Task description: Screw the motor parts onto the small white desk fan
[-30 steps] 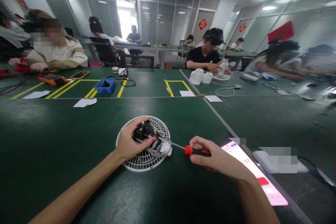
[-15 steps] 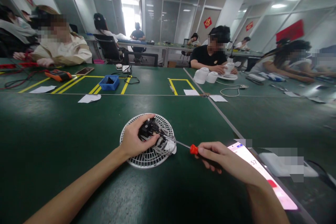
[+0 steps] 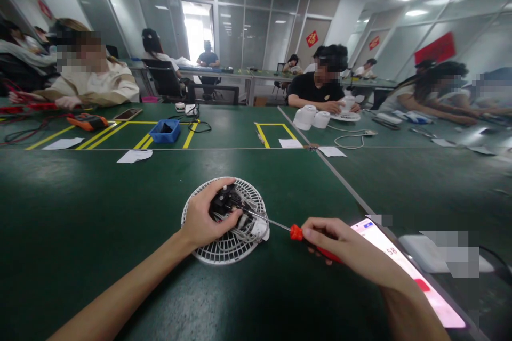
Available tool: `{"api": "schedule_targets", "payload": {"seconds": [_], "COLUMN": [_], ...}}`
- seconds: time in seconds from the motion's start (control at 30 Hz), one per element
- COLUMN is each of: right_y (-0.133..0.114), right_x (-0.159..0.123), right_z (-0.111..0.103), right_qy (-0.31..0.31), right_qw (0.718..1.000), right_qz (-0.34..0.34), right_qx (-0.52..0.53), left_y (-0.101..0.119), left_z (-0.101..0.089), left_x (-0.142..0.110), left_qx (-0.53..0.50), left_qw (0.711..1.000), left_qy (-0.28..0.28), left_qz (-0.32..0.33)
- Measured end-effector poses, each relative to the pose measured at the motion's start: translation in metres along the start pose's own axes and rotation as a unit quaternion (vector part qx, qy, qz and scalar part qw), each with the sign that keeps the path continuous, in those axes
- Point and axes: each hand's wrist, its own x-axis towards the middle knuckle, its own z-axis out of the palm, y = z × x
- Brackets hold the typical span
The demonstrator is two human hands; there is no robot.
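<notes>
A round white fan grille (image 3: 218, 254) lies on the green table, with a black motor unit (image 3: 222, 198) and coiled pale wires (image 3: 240, 234) on top of it. My left hand (image 3: 206, 213) is wrapped round the motor unit, thumb and fingers on either side. In my right hand (image 3: 328, 237) is a screwdriver (image 3: 296, 232) with a red handle. Its metal shaft slants up to the left and its tip reaches the motor unit near my left thumb; the exact contact point is too small to make out.
A lit phone (image 3: 408, 272) lies beside my right forearm, near a white object (image 3: 426, 253). Farther off are a blue bin (image 3: 165, 132), paper slips (image 3: 135, 156), an orange meter (image 3: 88, 121) and white cups (image 3: 306, 117). Across the table, a person in black (image 3: 316, 90) handles white parts.
The view has tilted up slightly, so everything sits a little lower. My right hand has turned on the screwdriver, showing more of its red handle. My left hand keeps its hold.
</notes>
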Motion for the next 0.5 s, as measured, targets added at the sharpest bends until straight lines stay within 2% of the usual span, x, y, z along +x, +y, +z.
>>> {"api": "schedule_targets", "payload": {"seconds": [0.13, 0.27, 0.43, 0.5], "right_y": [0.004, 0.000, -0.003, -0.001], "right_x": [0.001, -0.006, -0.008, -0.006], "right_z": [0.000, -0.003, -0.005, -0.005], "right_qy": [0.007, 0.037, 0.007, 0.004], "right_qw": [1.000, 0.998, 1.000, 1.000], "right_qz": [0.021, -0.037, -0.003, -0.009], "right_qx": [-0.005, -0.035, 0.008, 0.019], "left_y": [-0.001, -0.003, -0.004, -0.004], "left_z": [0.001, 0.002, 0.002, 0.003], "left_x": [-0.001, -0.002, -0.002, -0.002], "left_qx": [-0.003, -0.002, -0.004, -0.005], "left_qw": [1.000, 1.000, 1.000, 1.000], "left_qy": [0.001, 0.000, 0.007, 0.009], "left_qz": [0.003, 0.002, 0.011, 0.010]}}
